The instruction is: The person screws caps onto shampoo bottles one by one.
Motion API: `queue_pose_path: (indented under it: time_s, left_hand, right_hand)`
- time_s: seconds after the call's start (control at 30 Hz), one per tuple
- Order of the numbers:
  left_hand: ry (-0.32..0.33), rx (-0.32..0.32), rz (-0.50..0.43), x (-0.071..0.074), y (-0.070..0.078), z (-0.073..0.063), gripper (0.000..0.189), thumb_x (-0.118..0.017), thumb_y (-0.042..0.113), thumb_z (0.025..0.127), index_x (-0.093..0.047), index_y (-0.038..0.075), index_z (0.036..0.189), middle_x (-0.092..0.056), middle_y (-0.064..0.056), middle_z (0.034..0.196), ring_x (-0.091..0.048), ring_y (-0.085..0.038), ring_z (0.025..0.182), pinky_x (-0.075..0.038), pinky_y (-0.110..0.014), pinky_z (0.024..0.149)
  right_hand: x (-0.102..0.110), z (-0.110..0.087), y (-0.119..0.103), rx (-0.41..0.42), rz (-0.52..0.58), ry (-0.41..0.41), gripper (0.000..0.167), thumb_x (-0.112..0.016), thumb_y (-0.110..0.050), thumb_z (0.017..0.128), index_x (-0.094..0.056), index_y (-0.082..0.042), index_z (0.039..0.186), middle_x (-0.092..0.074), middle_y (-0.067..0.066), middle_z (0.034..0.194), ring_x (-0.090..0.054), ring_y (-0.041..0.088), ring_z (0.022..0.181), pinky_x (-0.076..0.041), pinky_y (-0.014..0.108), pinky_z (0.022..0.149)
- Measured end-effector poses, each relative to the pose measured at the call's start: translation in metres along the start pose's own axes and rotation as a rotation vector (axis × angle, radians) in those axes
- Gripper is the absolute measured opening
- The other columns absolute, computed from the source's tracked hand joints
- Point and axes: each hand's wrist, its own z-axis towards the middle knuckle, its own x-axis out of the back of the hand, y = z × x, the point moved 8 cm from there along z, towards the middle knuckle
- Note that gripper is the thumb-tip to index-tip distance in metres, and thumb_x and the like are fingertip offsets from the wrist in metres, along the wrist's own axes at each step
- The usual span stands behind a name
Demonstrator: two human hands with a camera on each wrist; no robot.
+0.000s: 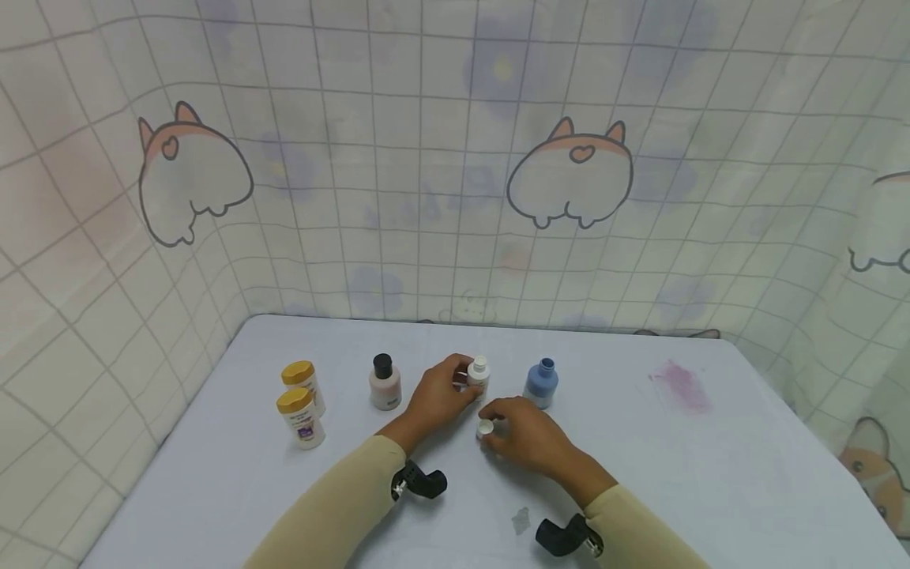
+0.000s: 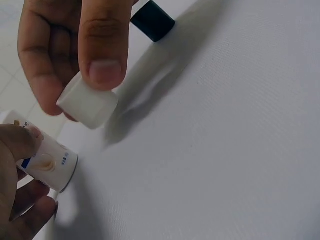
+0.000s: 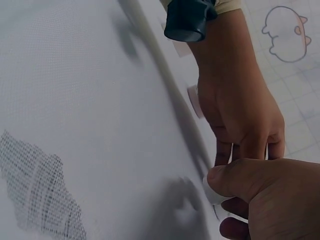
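My left hand point(image 1: 435, 397) grips a small white bottle point(image 1: 479, 373) by its sides, its narrow white top pointing up. In the left wrist view, printing shows on the bottle point(image 2: 52, 167) between thumb and fingers. Nearer to me, my right hand point(image 1: 532, 439) pinches a white cap point(image 1: 485, 427) between thumb and fingers, apart from the bottle. The left wrist view shows this cap point(image 2: 89, 104) tilted, close over the table. Part of the cap point(image 3: 212, 192) is hidden behind the right thumb in the right wrist view.
A blue bottle point(image 1: 542, 384) with an uncovered neck stands right of the white one. To the left are a pale pink bottle point(image 1: 385, 389) with a black cap and two white jars point(image 1: 307, 429) with yellow lids. A pink stain point(image 1: 681, 386) marks the white table point(image 1: 604, 506).
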Motion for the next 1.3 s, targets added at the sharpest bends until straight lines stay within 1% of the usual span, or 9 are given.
queue_pose_path:
  time_s: [0.3, 0.47, 0.7, 0.97, 1.2, 1.3]
  left_hand:
    - [-0.023, 0.014, -0.041, 0.007, -0.003, -0.01, 0.042, -0.08, 0.02, 0.092, -0.061, 0.013, 0.13, -0.067, -0.001, 0.124, -0.066, -0.016, 0.11, -0.056, -0.036, 0.094]
    - [-0.048, 0.003, -0.04, 0.009, -0.003, -0.017, 0.043, -0.08, 0.02, 0.092, -0.061, 0.014, 0.13, -0.067, 0.001, 0.124, -0.066, -0.015, 0.111, -0.057, -0.036, 0.094]
    - [-0.087, -0.035, -0.066, 0.014, 0.004, -0.031, 0.043, -0.081, 0.018, 0.091, -0.061, 0.014, 0.129, -0.067, 0.003, 0.12, -0.066, -0.015, 0.11, -0.058, -0.031, 0.09]
    - [-0.141, -0.085, -0.098, 0.015, 0.013, -0.049, 0.045, -0.082, 0.015, 0.09, -0.06, 0.012, 0.129, -0.067, 0.004, 0.117, -0.065, -0.014, 0.11, -0.057, -0.023, 0.089]
    - [-0.168, -0.081, -0.105, 0.017, 0.016, -0.062, 0.044, -0.082, 0.015, 0.09, -0.06, 0.013, 0.128, -0.066, 0.006, 0.116, -0.065, -0.012, 0.11, -0.056, -0.02, 0.088]
    - [-0.182, -0.085, -0.12, 0.016, 0.017, -0.067, 0.043, -0.081, 0.015, 0.09, -0.061, 0.013, 0.127, -0.066, 0.006, 0.117, -0.065, -0.013, 0.11, -0.056, -0.02, 0.088]
  right_hand:
    - [0.01, -0.009, 0.005, -0.036, 0.007, 0.038, 0.027, -0.08, -0.013, 0.088, -0.073, -0.013, 0.114, -0.071, -0.003, 0.111, -0.065, 0.02, 0.105, -0.057, 0.042, 0.088]
    - [0.011, -0.012, 0.008, -0.05, 0.031, 0.022, 0.028, -0.079, -0.012, 0.089, -0.071, -0.014, 0.116, -0.07, -0.005, 0.111, -0.066, 0.017, 0.103, -0.058, 0.038, 0.085]
    - [0.017, -0.017, 0.004, -0.026, 0.039, 0.016, 0.029, -0.078, -0.012, 0.091, -0.071, -0.013, 0.119, -0.07, -0.007, 0.112, -0.066, 0.015, 0.101, -0.058, 0.035, 0.082]
    - [0.023, -0.023, 0.001, -0.014, 0.053, 0.023, 0.03, -0.078, -0.015, 0.091, -0.071, -0.014, 0.12, -0.068, -0.012, 0.109, -0.063, 0.011, 0.097, -0.058, 0.03, 0.08]
    - [0.026, -0.03, -0.003, 0.03, 0.06, 0.034, 0.03, -0.079, -0.014, 0.091, -0.071, -0.012, 0.12, -0.068, -0.011, 0.109, -0.064, 0.016, 0.097, -0.058, 0.032, 0.08]
    - [0.028, -0.032, -0.004, 0.028, 0.051, 0.039, 0.03, -0.079, -0.016, 0.091, -0.071, -0.013, 0.12, -0.069, -0.01, 0.109, -0.064, 0.016, 0.097, -0.058, 0.03, 0.079]
